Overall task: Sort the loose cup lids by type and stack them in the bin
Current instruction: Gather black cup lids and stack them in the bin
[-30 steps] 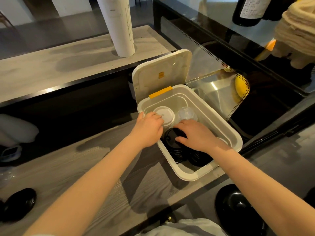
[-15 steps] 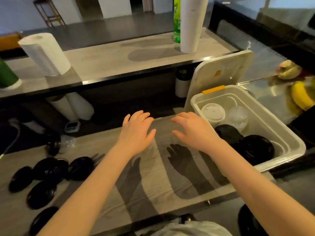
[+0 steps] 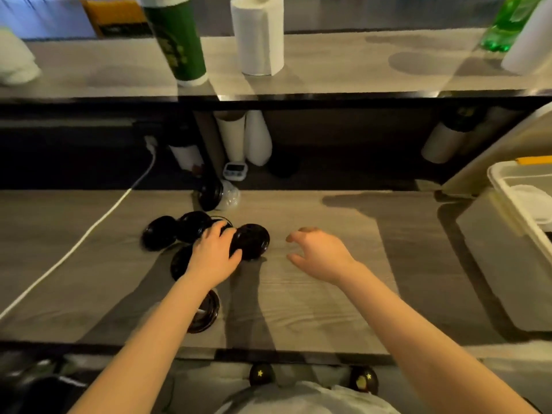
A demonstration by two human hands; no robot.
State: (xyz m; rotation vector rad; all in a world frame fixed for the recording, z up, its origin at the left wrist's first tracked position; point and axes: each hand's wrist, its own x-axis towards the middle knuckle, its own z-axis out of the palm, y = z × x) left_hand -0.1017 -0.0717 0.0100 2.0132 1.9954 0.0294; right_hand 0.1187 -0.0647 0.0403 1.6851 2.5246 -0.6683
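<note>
Head camera, looking down at the wooden counter: the left hand lies over a cluster of loose black lids, fingers curled onto the nearest black lid, though I cannot tell whether it is truly gripped. The right hand hovers just beside, fingers spread and empty, well apart from the white bin at the right edge.
</note>
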